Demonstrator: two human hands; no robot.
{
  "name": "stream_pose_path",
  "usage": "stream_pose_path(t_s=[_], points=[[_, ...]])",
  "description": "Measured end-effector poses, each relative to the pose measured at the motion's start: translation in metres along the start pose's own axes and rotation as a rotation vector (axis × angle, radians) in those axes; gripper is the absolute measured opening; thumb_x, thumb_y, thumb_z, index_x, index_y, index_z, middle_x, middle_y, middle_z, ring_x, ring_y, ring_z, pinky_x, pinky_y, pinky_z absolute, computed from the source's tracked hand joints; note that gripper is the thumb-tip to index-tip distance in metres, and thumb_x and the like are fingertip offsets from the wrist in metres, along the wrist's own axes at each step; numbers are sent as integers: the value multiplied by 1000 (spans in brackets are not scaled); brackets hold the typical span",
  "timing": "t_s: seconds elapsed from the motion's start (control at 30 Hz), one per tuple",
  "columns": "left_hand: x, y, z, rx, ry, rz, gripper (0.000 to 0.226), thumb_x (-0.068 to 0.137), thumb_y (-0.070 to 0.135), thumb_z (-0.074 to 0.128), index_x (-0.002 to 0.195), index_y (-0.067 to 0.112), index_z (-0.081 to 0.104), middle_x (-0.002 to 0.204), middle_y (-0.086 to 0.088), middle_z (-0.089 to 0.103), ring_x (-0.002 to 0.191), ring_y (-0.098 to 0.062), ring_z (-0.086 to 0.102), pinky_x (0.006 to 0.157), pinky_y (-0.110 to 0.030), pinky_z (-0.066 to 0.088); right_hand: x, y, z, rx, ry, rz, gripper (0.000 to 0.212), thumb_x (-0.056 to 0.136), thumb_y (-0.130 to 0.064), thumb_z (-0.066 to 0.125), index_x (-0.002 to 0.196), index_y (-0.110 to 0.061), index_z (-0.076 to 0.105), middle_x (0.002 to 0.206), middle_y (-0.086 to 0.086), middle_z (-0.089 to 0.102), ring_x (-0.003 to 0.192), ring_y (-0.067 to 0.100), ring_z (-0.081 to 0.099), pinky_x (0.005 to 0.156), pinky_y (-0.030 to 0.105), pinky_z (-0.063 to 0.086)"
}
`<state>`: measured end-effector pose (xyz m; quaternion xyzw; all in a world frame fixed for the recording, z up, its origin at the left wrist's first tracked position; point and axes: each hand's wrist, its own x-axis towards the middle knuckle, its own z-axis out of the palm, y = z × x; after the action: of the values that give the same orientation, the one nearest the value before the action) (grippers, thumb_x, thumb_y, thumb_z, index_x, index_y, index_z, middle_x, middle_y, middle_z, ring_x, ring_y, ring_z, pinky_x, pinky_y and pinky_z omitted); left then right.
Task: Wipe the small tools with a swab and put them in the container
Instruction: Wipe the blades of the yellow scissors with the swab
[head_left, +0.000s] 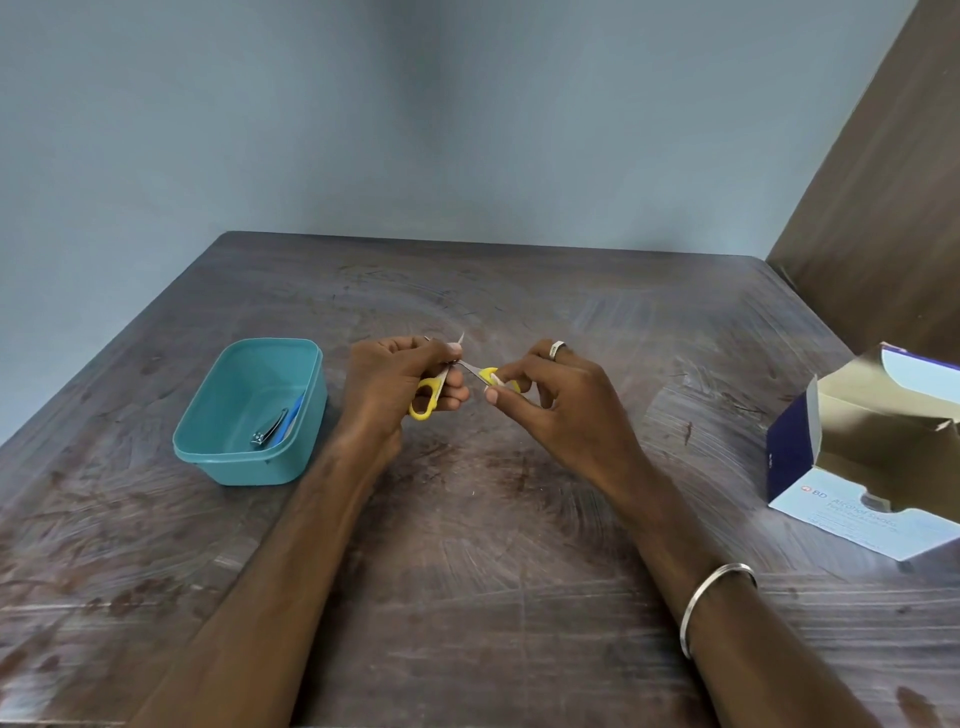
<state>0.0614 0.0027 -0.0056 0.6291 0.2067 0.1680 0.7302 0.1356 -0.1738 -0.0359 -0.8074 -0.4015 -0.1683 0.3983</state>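
Small scissors with yellow handles (427, 399) are spread apart above the middle of the table. My left hand (400, 379) grips one yellow loop and its blade, whose tip pokes up past my fingers. My right hand (550, 395) pinches the other yellow loop (489, 375) between thumb and fingers. No swab shows plainly in either hand. To the left stands the teal container (208, 452), holding a metal nail clipper (267, 431) and a blue tool (293, 413).
An open blue and white box of alcohol swabs (852, 499) lies at the table's right edge. The dark wooden table (467, 571) meets a blue-grey wall behind, and a brown panel (883, 182) rises at the right.
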Motion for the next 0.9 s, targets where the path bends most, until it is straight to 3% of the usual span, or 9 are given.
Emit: stream_pose_path(t_s=[0.2,0.4,0.53,0.63,0.7,0.8,0.9], points=[[0,-1,1,-10,8,15,20,87,9,72,86,-11,69,65,-16,70,52,-24,68,54,-29,60,0,-2,-2,-94,3,-24,25,87,-47,70,101,-28,77,89,-8,61,61,-1,41,59,23,35],[0,3,-7,-56,-60,-127,16,86,10,72,86,-6,71,69,-15,69,57,-22,68,56,-26,59,2,-1,-8,-46,-49,-147,32,81,-56,72,92,-27,77,93,-9,68,74,-3,46,68,27,42],[-2,6,-8,-45,-108,-196,14,86,8,71,96,-1,70,69,-12,69,58,-20,69,53,-26,59,3,-4,-8,120,-95,-209,33,81,-50,76,84,-17,77,88,-7,69,70,7,58,62,28,47],[-1,7,-8,-68,-148,-246,33,84,4,71,116,10,63,66,-11,70,54,-20,68,49,-27,58,1,-10,-8,365,-118,-111,24,78,-35,82,80,-12,74,81,-4,67,70,17,60,60,32,49],[-1,7,-8,-45,-209,-250,33,87,5,68,119,10,64,67,-11,69,54,-20,68,50,-28,58,0,-14,-8,482,-118,-15,18,79,-33,80,80,-17,72,79,-3,65,72,16,59,63,31,48],[-6,8,-6,12,-309,-238,22,92,25,65,101,6,73,72,-15,68,59,-23,69,55,-29,60,-1,-19,-10,657,-89,160,20,81,-41,74,78,-22,70,75,4,63,71,15,57,66,32,46],[-9,11,-4,98,-407,-243,50,87,55,59,88,8,76,73,-17,70,60,-26,70,57,-32,60,2,-22,-12,795,8,327,33,77,-58,73,76,-25,72,68,-7,66,63,7,55,65,27,47]])
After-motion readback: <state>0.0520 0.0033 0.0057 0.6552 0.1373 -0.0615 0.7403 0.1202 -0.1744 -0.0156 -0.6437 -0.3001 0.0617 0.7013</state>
